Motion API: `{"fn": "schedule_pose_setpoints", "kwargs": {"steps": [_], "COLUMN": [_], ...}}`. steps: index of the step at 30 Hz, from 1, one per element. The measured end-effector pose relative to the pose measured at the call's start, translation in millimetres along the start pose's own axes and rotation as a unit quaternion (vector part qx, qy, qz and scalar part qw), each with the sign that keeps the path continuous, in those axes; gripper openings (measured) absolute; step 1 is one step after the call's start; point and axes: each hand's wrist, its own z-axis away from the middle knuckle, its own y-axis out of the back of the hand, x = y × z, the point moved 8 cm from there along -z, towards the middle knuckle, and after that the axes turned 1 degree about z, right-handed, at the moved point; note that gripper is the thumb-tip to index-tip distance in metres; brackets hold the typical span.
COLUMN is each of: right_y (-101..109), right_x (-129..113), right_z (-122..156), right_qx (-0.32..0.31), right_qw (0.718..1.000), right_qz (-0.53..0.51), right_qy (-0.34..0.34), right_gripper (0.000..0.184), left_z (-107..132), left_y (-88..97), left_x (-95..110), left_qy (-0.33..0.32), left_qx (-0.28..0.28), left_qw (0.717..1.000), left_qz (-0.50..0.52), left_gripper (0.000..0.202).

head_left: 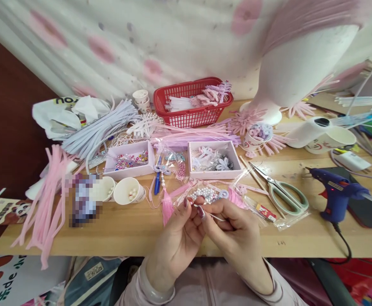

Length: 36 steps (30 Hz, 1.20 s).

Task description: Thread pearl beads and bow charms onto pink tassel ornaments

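- Left hand (179, 240) and right hand (237, 236), lower centre: each grip is pinching a white strand (217, 218), finger closed to thumb (contact partly hidden); slackening could be dropping it.
- Pearl beads (205, 194), centre: lying just beyond; a brushing knuckle could be scattering them.
- Glue gun (335, 193), right: its cord (345, 248) is looping at the bench (296, 242) edge; a snagging sleeve (278, 282) could be dragging it.

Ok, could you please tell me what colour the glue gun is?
The glue gun is dark blue, shown best in the head view.
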Motion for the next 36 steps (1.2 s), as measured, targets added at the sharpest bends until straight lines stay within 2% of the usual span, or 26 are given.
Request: {"fn": "schedule_pose_setpoints", "kwargs": {"steps": [6, 11, 15, 21, 26, 32, 36], "right_y": [2.6, 3.4, 4.7, 5.3, 6.1, 6.4, 7.4], "right_x": [-5.5, -8.9, -9.4, -7.1, -6.5, -6.2, -3.9], "right_z": [0.8, -0.5, -1.5, -1.8, -1.4, -0.8, -0.5], "right_qx": [0.011, 0.015, 0.022, 0.023, 0.020, 0.014, 0.014], "right_qw": [0.999, 0.997, 0.997, 0.997, 0.998, 0.999, 0.999], "right_qz": [0.020, 0.031, 0.040, 0.048, 0.047, 0.020, 0.018], "right_qy": [0.040, 0.062, 0.063, 0.056, 0.048, 0.042, 0.034], "right_gripper": [0.010, 0.010, 0.010, 0.010, 0.011, 0.010, 0.010], "left_z": [1.8, 1.5, -0.4, -1.6, -2.6, -1.2, -1.1], "left_y": [2.0, 5.8, 5.6, 5.8, 6.9, 7.4, 5.2], "left_x": [-3.6, -6.1, -5.6, -5.9, -6.0, -6.1, -5.7], "left_qy": [0.022, 0.035, 0.030, 0.024, 0.015, 0.004, 0.000], "left_qx": [0.053, 0.082, 0.076, 0.071, 0.060, 0.082, 0.081], "left_qw": [0.998, 0.996, 0.997, 0.997, 0.998, 0.997, 0.997], "left_qz": [0.000, 0.010, -0.003, -0.004, -0.018, -0.011, -0.009], "left_gripper": [0.020, 0.021, 0.016, 0.022, 0.013, 0.022, 0.018]}}
